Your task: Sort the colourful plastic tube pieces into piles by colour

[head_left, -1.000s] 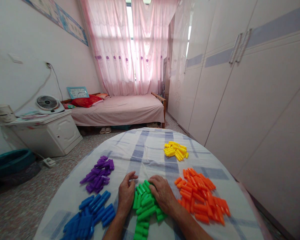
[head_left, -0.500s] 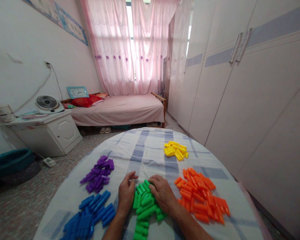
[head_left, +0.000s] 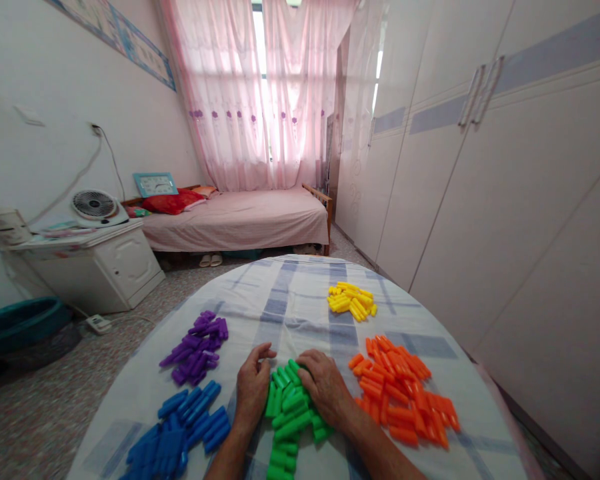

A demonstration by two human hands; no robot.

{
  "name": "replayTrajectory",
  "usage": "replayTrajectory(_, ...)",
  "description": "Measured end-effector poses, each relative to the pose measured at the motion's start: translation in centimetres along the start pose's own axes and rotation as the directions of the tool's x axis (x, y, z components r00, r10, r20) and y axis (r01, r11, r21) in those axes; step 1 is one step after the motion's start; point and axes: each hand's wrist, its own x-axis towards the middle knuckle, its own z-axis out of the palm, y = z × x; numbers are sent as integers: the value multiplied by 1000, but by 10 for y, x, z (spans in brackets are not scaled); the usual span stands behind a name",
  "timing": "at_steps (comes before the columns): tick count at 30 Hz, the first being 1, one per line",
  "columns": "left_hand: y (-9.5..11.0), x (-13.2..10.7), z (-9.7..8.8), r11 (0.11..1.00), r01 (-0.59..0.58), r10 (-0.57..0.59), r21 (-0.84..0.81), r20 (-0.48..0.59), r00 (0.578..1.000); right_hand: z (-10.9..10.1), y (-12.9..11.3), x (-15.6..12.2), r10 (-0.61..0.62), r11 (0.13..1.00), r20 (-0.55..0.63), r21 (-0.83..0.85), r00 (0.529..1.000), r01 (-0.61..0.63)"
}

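Observation:
A pile of short green plastic tubes (head_left: 291, 407) lies on the table between my two hands. Along its left edge rests my left hand (head_left: 253, 383), open, thumb and index finger apart and nothing held. My right hand (head_left: 325, 387) is open too, with its fingers bent over the pile's upper right edge, touching the green pieces; its fingertips are partly hidden. Left of my left hand are heaps of blue tubes (head_left: 180, 430) and purple tubes (head_left: 197, 350). Orange tubes (head_left: 403, 390) spread to the right of my right hand, and a smaller yellow heap (head_left: 351, 301) sits farther back.
The round table (head_left: 300, 320) has a checked white and blue cloth. Beyond it stands a bed (head_left: 240, 220); tall wardrobes (head_left: 480, 200) line the right. At left are a cabinet (head_left: 115, 267) with a fan (head_left: 95, 205) and a teal basin (head_left: 23, 327).

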Motion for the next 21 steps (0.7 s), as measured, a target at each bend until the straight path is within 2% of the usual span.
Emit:
replayTrajectory(5, 0, 1, 1, 1000, 11, -11, -17, -4, 1000, -4, -5, 1, 12, 1000, 12, 14, 1000, -13)
replayTrajectory(10, 2, -2, 3, 995, 47, -48, -90, -11, 999, -7, -8, -7, -19, 1000, 143, 22, 989, 16)
replayTrajectory(14, 2, -1, 6, 991, 52, -56, -122, -24, 998, 16, 21, -6, -176, 982, 204, -34, 963, 187)
replayTrajectory(17, 0, 0, 8, 988, 51, -57, -144, -38, 998, 41, 41, -2, -235, 960, 278, -82, 931, 267)
replayTrajectory(19, -2, 2, 9, 987, 59, -66, -150, -41, 997, 55, 43, -5, -262, 944, 289, -122, 921, 307)
replayTrajectory(21, -5, 4, 9, 985, 76, -84, -153, -46, 995, 66, 37, -12, -273, 926, 221, -206, 936, 318)
